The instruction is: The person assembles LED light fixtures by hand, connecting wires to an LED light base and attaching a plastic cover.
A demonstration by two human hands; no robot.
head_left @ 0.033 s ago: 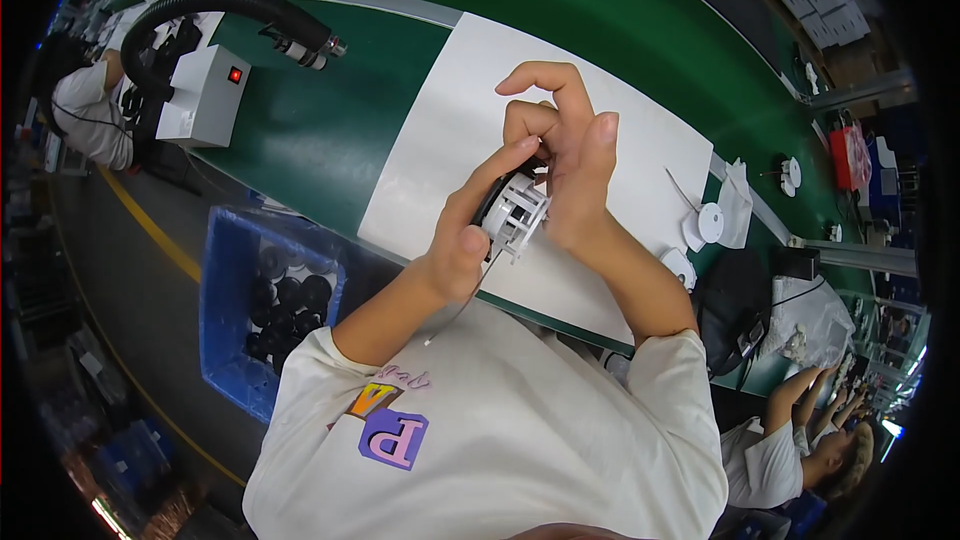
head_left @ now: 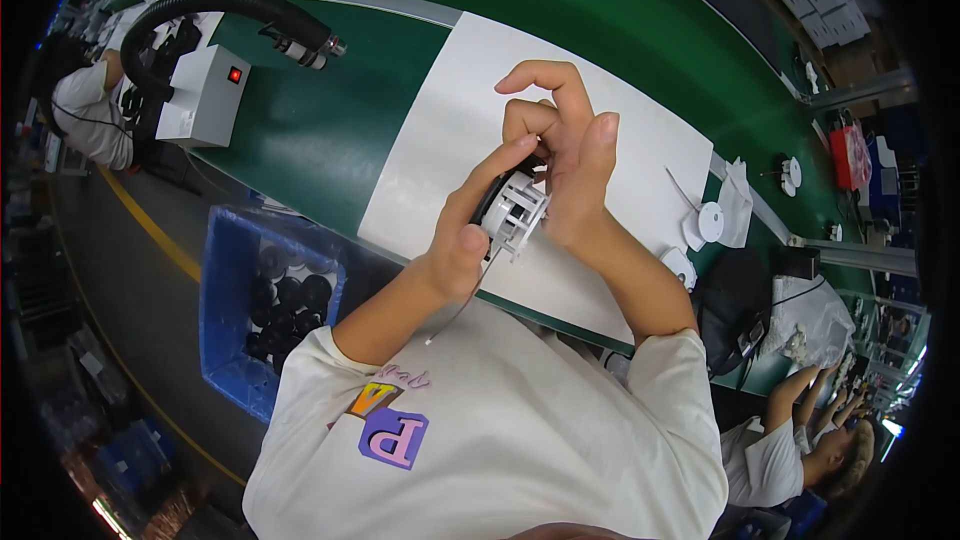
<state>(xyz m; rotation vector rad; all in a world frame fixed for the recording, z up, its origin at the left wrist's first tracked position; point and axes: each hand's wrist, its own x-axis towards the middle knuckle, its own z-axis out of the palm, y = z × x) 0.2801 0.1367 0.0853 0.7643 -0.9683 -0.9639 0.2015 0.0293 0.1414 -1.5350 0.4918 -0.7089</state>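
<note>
My left hand (head_left: pixel 462 245) is closed around a round device (head_left: pixel 515 214) with a black rim or back and a white slotted plastic frame. A thin wire (head_left: pixel 464 307) hangs from the device toward my shirt and ends in a small pale tip. Against the device's right side rests the palm of my right hand (head_left: pixel 572 155). Its thumb points up, and its bent fingers are spread apart above the device. Part of the black side is hidden behind my left fingers. Both hands are above a large white sheet (head_left: pixel 425 155) on the green bench.
Left on the bench stands a grey box (head_left: pixel 207 95) with a red switch and a black flexible hose (head_left: pixel 225 0). A blue bin (head_left: pixel 222 310) of black round parts sits below. White discs (head_left: pixel 705 224) and a black bag (head_left: pixel 730 305) are at right. Other people sit on both sides.
</note>
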